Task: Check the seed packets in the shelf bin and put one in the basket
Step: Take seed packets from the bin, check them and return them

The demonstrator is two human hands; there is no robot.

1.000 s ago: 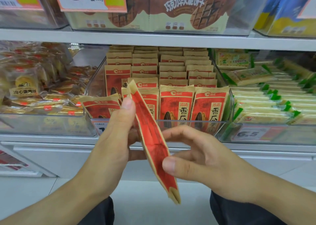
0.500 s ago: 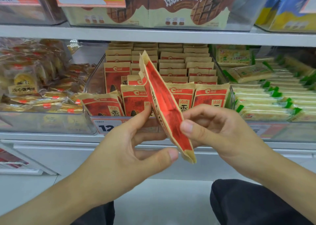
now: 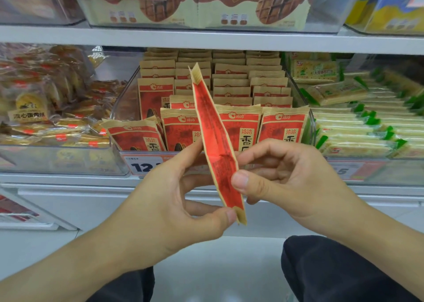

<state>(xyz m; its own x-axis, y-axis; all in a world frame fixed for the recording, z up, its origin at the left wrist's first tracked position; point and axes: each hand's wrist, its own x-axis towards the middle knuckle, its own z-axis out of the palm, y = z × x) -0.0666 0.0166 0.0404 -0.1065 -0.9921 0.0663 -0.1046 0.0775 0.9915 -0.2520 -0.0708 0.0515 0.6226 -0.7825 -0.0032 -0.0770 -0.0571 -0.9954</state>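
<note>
Pinching from both sides, the two hands hold one seed packet [image 3: 218, 145] edge-on to the camera, in front of the shelf bin. The right hand [image 3: 291, 182] has its grip closed on the packet: its thumb [image 3: 241, 182] presses the near face at the lower half and its fingers curl round behind. The left hand [image 3: 165, 207] is closed on it too, thumb tip touching the bottom corner and forefinger reaching up along the left side to about the middle.

Seen from its narrow side, the packet is a long, slim spindle, widest in the middle and tapering to flat tan crimped seals at both ends. Its side panel is red with fine dark print too small to read, edged in kraft brown. It tilts slightly, top end leaning left and away, bottom end nearer the camera.

Behind it, the clear shelf bin [image 3: 309, 123] holds rows of matching packets [image 3: 284, 127] standing upright, each kraft brown at the top with a red face and a cream label of dark characters. A price tag [image 3: 142, 166] sits on the bin's front lip. Neighbouring bins hold wrapped cakes [image 3: 46, 109] to the left and green-trimmed biscuit packs [image 3: 358, 139] to the right. Dark trousers [image 3: 332, 272] show at the bottom.
</note>
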